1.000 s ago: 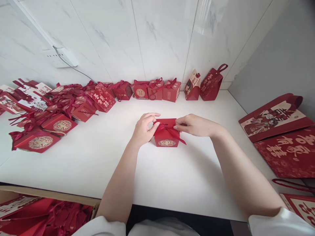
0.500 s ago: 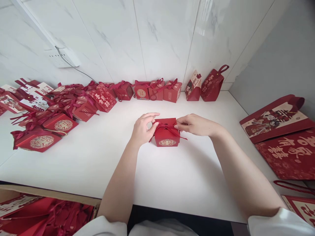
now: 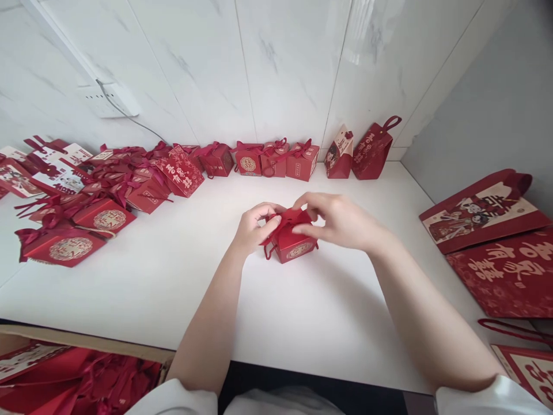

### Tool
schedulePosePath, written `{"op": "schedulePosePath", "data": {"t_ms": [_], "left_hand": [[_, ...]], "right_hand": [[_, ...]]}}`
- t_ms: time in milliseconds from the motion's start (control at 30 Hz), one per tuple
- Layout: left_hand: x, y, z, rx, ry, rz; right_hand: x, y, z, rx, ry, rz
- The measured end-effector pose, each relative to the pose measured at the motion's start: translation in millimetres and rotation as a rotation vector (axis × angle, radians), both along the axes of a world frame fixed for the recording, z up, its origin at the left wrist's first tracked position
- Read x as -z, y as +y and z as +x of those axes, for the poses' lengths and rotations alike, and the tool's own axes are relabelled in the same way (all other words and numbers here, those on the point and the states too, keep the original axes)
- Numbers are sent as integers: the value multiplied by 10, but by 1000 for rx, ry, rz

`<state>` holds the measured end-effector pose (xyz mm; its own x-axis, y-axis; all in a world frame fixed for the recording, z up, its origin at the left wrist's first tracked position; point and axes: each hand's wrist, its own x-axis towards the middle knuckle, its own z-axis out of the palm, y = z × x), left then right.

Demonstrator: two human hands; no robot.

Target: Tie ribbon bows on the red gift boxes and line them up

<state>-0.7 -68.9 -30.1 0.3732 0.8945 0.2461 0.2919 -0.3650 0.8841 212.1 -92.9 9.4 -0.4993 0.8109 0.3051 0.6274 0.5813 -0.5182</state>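
Observation:
A small red gift box (image 3: pixel 294 246) with a gold emblem and a dark red ribbon sits in the middle of the white table (image 3: pixel 173 288), turned a little askew. My left hand (image 3: pixel 252 227) pinches the ribbon at the box's left top edge. My right hand (image 3: pixel 334 220) reaches over the box top, fingers curled and pinching the ribbon there. A ribbon loop hangs down the box's left side.
Several finished red boxes (image 3: pixel 270 158) line the marble wall, and more pile up at the left (image 3: pixel 78 216). Two red pouches (image 3: pixel 360 151) stand at the back right. Flat red bags (image 3: pixel 496 242) lie at the right. A cardboard carton of red items (image 3: pixel 64 374) sits below the table's front left.
My right hand has moved left over the top of the box. The box has turned slightly and the ribbon ends that were stretched sideways are now gathered on top.

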Motion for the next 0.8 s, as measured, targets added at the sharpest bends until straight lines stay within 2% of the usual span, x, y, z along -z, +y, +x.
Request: {"op": "schedulePosePath", "data": {"t_ms": [67,133,200,367,467,567,667,800], "left_hand": [[29,16,18,-15,-56,-43],[64,40,24,-33,-81,-51],[97,64,14,-85,-66,-40],[132,82,-15,-245,6,-52],[127,56,26,-209,-43,-152],[134,32,92,-145,-47,-265],[155,24,131,-140,-73,-337],[162,21,127,-140,-82,-351]], "right_hand": [[54,-22,-148,-50,-106,105],[120,-23,-266,-25,-187,215],[151,-22,-304,2,-221,258],[52,-50,-106,-70,-194,86],[20,-50,-31,-110,-220,26],[38,-37,-54,-110,-237,41],[43,-40,-99,-110,-237,25],[38,-69,-157,-128,-158,-157]]}}
